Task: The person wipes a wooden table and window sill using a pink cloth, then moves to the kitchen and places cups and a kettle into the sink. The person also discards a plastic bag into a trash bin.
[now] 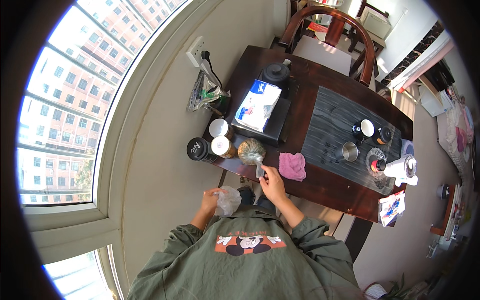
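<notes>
A crumpled, clear plastic bag [228, 200] is gripped in my left hand [210, 202], just off the table's near edge. My right hand [274, 185] reaches over that edge with thumb and index finger at the twisted neck of a filled clear plastic bag [252, 150]. Whether the fingers pinch the neck is unclear. Dry, brownish-green bits fill this bag, which rests on the dark wooden table [240, 170]. Left of it stand a canister with a cream lid [222, 146], a white-topped canister [219, 128] and a black canister [200, 149] bearing writing.
Right of the bag lies a pink cloth [292, 166]. Behind it, a tissue pack [258, 105] sits on a black box near a dark teapot [276, 74]. A stone tea tray [326, 123] carries a steel cup [348, 151] and a black mug [363, 129]. A wooden armchair [333, 32] stands beyond.
</notes>
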`<state>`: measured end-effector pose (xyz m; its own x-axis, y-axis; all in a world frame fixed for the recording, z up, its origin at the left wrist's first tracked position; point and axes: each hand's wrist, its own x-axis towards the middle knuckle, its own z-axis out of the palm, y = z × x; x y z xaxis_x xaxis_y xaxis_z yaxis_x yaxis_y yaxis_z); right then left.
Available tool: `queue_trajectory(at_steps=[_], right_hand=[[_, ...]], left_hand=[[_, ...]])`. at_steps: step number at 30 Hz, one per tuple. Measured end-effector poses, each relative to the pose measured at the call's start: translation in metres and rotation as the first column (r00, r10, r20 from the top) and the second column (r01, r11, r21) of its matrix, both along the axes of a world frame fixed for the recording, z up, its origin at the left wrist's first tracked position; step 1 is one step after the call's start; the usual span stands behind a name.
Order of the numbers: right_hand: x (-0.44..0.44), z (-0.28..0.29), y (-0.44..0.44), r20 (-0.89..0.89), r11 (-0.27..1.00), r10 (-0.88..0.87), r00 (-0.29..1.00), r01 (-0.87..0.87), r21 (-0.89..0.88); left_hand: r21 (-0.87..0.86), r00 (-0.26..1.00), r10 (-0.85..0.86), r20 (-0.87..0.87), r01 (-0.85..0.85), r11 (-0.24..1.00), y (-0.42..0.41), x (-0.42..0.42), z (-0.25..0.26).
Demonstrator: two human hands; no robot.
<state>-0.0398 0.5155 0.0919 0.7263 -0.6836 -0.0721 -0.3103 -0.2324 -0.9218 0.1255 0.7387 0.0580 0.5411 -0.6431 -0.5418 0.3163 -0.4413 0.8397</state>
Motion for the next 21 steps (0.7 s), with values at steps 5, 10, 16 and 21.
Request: queue_trajectory(at_steps=[5,10,16,21], right_hand=[[0.043,-0.008,-0.031,-0.103,0.916,0.075,0.992,-0.11,-0.386],[0.067,-0.038,-0.03,-0.013,0.917,0.087,0.996,-0.085,-0.391],[-0.002,0.014,-0.042,0.1,0.952,-0.118,0.988,0.141,-0.273],[-0.101,0.036,-0.062,0.057,0.854,-0.373,0.926,0.367,-0.37]], left_hand=[[0.064,0.968,-0.248,0.031,0.246,0.967,0.023,-0.019,0.021],[0.304,0.921,-0.328,-0.209,0.38,0.873,0.023,-0.024,0.059],[0.274,0.839,-0.514,-0.179,0.544,0.793,0.002,-0.031,0.056],[0.209,0.857,-0.482,-0.185,0.513,0.833,-0.022,-0.019,0.034]])
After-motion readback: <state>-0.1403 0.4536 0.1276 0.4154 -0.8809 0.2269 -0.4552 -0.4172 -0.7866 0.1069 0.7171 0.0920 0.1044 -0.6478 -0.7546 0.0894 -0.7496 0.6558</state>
